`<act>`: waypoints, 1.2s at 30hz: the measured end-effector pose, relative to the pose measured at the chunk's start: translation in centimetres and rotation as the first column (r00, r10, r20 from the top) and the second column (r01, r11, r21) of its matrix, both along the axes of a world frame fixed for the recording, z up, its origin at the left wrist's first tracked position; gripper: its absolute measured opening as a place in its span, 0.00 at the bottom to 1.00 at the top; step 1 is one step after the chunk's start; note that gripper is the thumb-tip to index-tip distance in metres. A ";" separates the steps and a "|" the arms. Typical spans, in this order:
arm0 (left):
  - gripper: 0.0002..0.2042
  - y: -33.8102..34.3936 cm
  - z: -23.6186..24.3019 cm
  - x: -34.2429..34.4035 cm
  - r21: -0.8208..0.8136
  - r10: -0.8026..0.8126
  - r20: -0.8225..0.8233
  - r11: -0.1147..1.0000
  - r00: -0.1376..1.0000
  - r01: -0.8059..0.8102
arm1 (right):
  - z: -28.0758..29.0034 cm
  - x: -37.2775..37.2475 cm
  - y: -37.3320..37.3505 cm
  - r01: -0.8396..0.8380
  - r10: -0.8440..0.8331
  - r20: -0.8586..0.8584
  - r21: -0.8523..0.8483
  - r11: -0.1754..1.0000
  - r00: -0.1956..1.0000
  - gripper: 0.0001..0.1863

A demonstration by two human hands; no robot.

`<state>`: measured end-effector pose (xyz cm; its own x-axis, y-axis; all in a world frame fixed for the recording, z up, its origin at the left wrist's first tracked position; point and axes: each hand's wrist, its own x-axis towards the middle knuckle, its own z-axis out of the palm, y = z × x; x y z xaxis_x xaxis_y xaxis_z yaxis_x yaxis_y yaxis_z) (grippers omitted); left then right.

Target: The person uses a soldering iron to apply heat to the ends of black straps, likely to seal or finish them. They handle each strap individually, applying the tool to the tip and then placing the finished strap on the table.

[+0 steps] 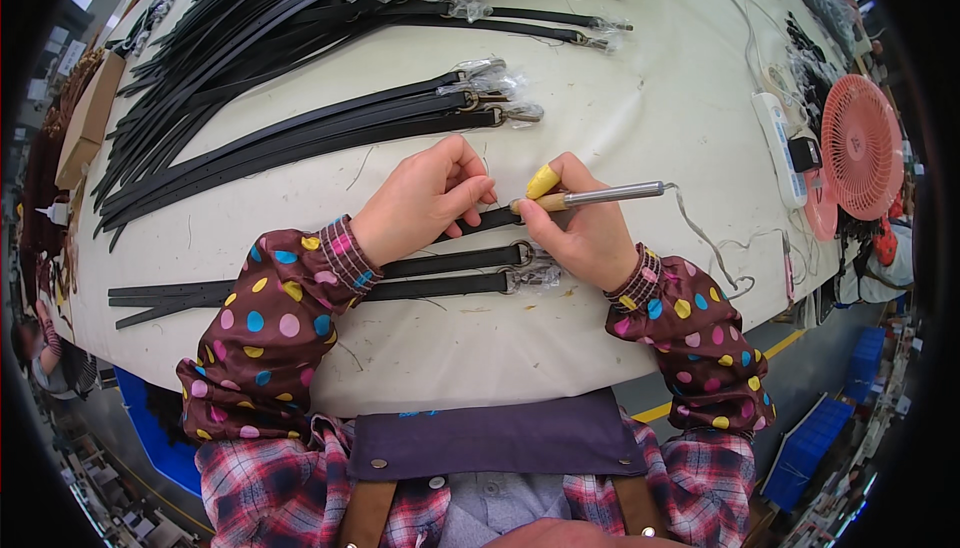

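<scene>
My left hand (420, 200) is closed, its fingertips pinching a short visible stretch of black strap (492, 219); the rest of that strap is hidden under the hand. In my right hand (592, 238) is a pen-shaped corded iron (615, 194) with a wooden grip and a metal barrel. Its working tip is hard to make out beside the strap, close to my left fingertips. Yellow tape or a finger cover (543, 182) wraps my right index fingertip. Just nearer me lie black straps (450, 288) with metal clasps in clear plastic (537, 274).
Farther off, several black straps (300, 143) lie side by side, with a large pile (270, 18) behind them. A white power strip (778, 148) and a pink fan (860, 148) stand at the right. The iron's cord (695, 228) trails over the white table (640, 118).
</scene>
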<state>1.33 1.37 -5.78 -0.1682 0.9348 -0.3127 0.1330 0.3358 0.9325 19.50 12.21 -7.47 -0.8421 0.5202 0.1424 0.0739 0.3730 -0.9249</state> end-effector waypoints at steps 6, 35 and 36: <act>0.07 0.0 0.1 0.0 -0.001 -0.003 -0.002 1.000 1.000 0.003 | 0.2 -0.1 -0.1 0.005 -0.005 0.004 0.002 1.000 1.000 0.10; 0.08 -2.4 3.4 1.7 0.170 -0.220 -0.573 0.910 0.789 0.378 | 0.1 0.4 0.8 0.138 -0.142 -0.188 -0.032 0.990 0.972 0.10; 0.09 -2.6 4.7 2.6 0.269 -0.250 -0.541 0.853 0.803 0.447 | -0.1 0.5 1.0 0.155 -0.156 -0.196 -0.024 0.988 0.968 0.10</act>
<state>3.92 -1.24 -1.08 0.1595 0.9828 0.0935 0.6247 -0.1738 0.7612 20.02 13.16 -7.54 -0.7066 0.6442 0.2927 -0.0536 0.3637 -0.9300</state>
